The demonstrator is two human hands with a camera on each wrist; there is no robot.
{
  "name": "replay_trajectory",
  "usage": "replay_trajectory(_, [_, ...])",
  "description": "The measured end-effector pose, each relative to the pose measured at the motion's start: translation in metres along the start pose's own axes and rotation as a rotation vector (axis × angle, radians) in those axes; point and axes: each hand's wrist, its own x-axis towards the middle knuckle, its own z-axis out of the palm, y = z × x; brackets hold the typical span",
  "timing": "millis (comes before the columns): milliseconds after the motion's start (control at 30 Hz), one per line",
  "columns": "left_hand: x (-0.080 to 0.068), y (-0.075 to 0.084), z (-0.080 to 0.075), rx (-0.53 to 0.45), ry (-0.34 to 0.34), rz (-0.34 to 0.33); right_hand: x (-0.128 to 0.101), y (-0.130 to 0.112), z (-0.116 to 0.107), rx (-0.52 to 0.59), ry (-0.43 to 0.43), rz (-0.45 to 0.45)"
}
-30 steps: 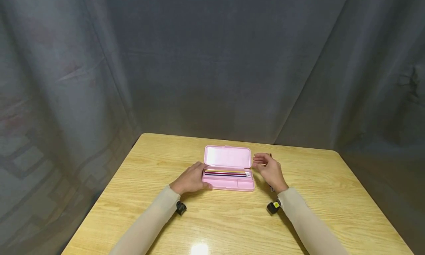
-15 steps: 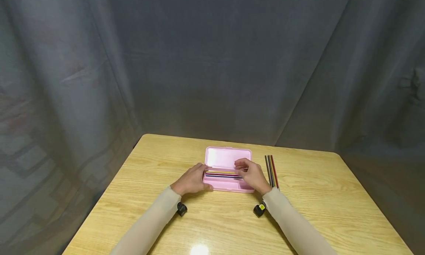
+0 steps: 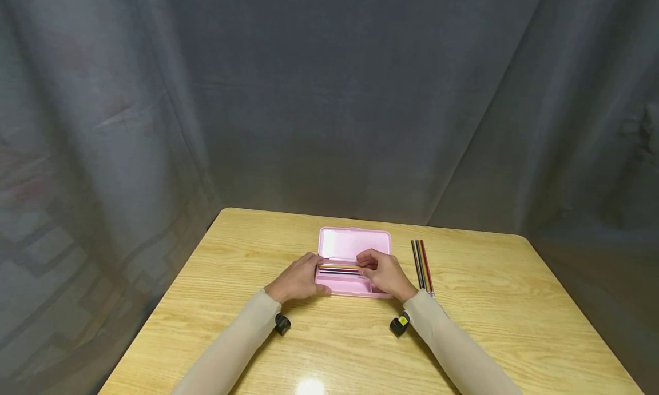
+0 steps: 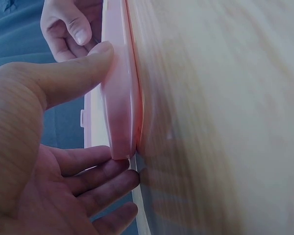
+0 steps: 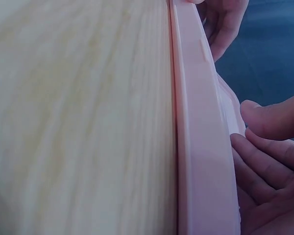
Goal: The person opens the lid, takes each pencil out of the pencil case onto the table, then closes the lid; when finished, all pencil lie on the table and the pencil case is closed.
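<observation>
Pink case: a flat pink plastic pencil case lies open mid-table on the pale wooden table, lid raised at the far side.
Left hand: the left hand steadies the case's left end, thumb along the front rim, fingers loosely straight against its corner.
Right hand: the right hand reaches into the tray with fingers curled over the coloured pencils inside; it probably pinches one, but the grip itself is hidden.
Taken out: three thin pencils, dark and red, lie side by side just right of the case.
Left to do: several pencils remain in the tray.
</observation>
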Motion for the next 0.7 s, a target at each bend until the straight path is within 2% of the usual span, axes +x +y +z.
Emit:
replay_trajectory(500, [0.0004,-0.0017,0.0005,0.013,0.003,0.004,-0.001,-0.0027,0.002,-0.104,-0.102,0.008])
replay_trajectory(700, [-0.0001,-0.0004,0.0001,0.015,0.009,0.005,0.0011,-0.0032,0.0015,-0.085,-0.114,0.022])
